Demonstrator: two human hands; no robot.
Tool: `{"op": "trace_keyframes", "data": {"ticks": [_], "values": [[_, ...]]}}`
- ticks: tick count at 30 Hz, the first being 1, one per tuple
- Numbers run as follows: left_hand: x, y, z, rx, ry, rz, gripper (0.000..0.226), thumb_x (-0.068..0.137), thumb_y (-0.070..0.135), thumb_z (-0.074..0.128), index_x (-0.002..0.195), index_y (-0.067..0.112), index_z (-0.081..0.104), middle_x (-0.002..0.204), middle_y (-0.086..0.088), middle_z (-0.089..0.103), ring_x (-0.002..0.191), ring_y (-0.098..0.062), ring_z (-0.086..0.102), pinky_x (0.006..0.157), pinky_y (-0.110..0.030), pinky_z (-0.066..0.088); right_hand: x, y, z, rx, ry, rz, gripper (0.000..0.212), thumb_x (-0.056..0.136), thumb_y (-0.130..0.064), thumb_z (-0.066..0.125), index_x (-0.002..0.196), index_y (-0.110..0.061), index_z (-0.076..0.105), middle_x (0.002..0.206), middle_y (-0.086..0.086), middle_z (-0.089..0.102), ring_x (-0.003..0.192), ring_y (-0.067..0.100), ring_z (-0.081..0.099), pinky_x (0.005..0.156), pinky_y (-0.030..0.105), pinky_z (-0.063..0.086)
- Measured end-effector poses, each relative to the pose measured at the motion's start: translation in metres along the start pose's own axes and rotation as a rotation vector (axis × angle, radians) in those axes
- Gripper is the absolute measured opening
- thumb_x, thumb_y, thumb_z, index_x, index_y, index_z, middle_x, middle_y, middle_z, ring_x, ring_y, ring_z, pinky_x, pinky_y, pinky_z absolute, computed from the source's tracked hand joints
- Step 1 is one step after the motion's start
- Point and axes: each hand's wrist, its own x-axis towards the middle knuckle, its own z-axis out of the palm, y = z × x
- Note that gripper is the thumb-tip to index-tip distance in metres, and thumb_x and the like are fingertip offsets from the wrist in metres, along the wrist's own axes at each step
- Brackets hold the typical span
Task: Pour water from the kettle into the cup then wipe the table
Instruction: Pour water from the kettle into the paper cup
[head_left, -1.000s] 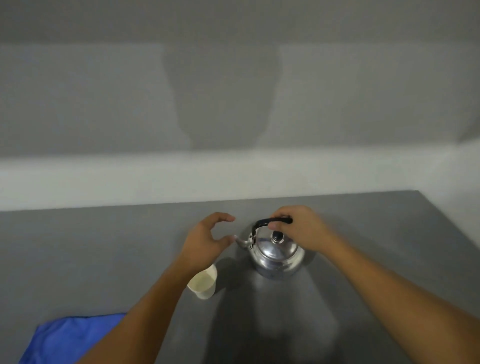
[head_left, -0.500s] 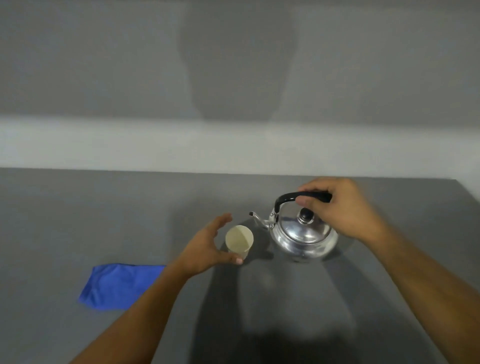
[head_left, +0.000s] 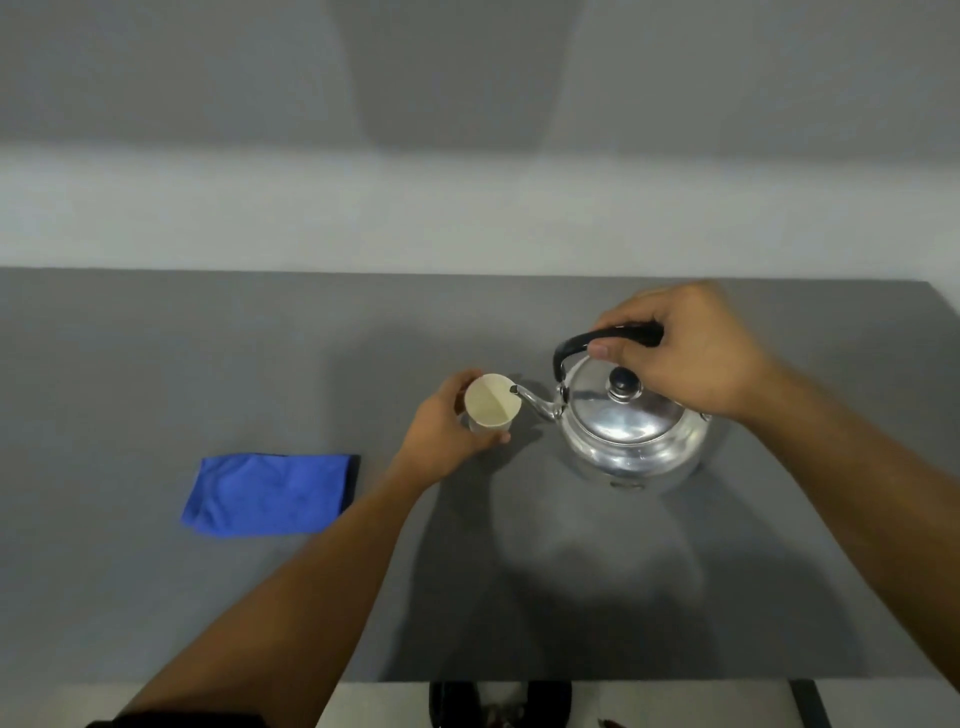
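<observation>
Two steps, neither finished as far as I can judge: pour is just being set up, wipe not started. Far left, blue cloth (head_left: 270, 493) lies folded flat on the grey tabletop (head_left: 130, 364), untouched, long axis running left-right, well apart from both hands. Next, left hand (head_left: 447, 431) is curled around the paper cup (head_left: 492, 402), fingers behind and thumb in front, steadying it; cup is upright on the tabletop, mouth up, inside looks pale and I cannot tell if any water is in it. Right of that, kettle (head_left: 628, 421), shiny metal, lid on, looks lifted or barely off the surface, hard to say. Its spout (head_left: 535, 400) points left, tip right at the cup rim, touching or just beside; spout-to-body axis runs left-right, slightly tipped toward the cup. No stream visible. Right hand (head_left: 685, 353) is closed tight round the black handle (head_left: 587, 340) from above. Left to do: tilt, pour, set down, wipe.
</observation>
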Motion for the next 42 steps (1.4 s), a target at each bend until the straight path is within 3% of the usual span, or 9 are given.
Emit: {"op": "trace_keyframes", "data": {"ticks": [3,7,13,22,38,42], "values": [[-0.002,-0.002,0.001,-0.018,0.034,0.001,0.068,0.063,0.024,0.094,0.115,0.046,0.057,0.113,0.019,0.069,0.109,-0.001,0.066,0.09,-0.018,0.053,0.002,-0.005,0.003,-0.049,-0.024,0.008,0.009,0.082,-0.027,0.082,0.09,-0.031,0.081,0.08,-0.017,0.073,0.073,0.003,0.067,0.067,0.014,0.048],[-0.005,-0.002,0.004,-0.044,0.053,0.0,0.064,0.06,0.026,0.094,0.107,0.052,0.059,0.105,0.025,0.07,0.103,0.003,0.067,0.078,-0.008,0.05,0.006,-0.01,0.005,-0.132,-0.073,-0.042,0.006,0.082,-0.029,0.081,0.088,-0.031,0.081,0.075,-0.015,0.072,0.07,0.002,0.065,0.069,0.026,0.051],[-0.009,-0.005,0.006,-0.039,0.05,0.012,0.068,0.061,0.025,0.096,0.118,0.037,0.06,0.112,0.018,0.069,0.104,0.003,0.065,0.086,-0.012,0.052,0.015,-0.019,0.005,-0.275,-0.155,-0.119,0.01,0.085,-0.035,0.075,0.091,-0.03,0.081,0.078,-0.011,0.073,0.074,0.01,0.064,0.07,0.035,0.054],[-0.013,-0.005,0.007,-0.024,0.053,0.021,0.071,0.062,0.024,0.097,0.122,0.033,0.059,0.117,0.015,0.069,0.111,-0.005,0.065,0.093,-0.02,0.054,0.022,-0.037,0.006,-0.379,-0.242,-0.136,0.013,0.086,-0.041,0.069,0.091,-0.035,0.079,0.078,-0.01,0.072,0.076,0.015,0.064,0.069,0.04,0.056],[-0.011,-0.003,0.006,-0.014,0.06,-0.012,0.069,0.06,0.026,0.097,0.108,0.053,0.055,0.113,0.025,0.066,0.107,0.011,0.06,0.082,-0.006,0.05,0.027,-0.055,0.004,-0.517,-0.286,-0.154,0.015,0.084,-0.041,0.066,0.086,-0.033,0.078,0.075,-0.006,0.07,0.077,0.022,0.063,0.067,0.043,0.056],[-0.012,-0.003,0.006,-0.012,0.056,-0.016,0.07,0.06,0.027,0.097,0.115,0.046,0.057,0.114,0.024,0.066,0.108,0.008,0.061,0.082,-0.005,0.05,0.026,-0.057,0.004,-0.53,-0.289,-0.149,0.015,0.083,-0.04,0.065,0.085,-0.032,0.078,0.075,-0.006,0.069,0.076,0.022,0.063,0.066,0.041,0.056]]}}
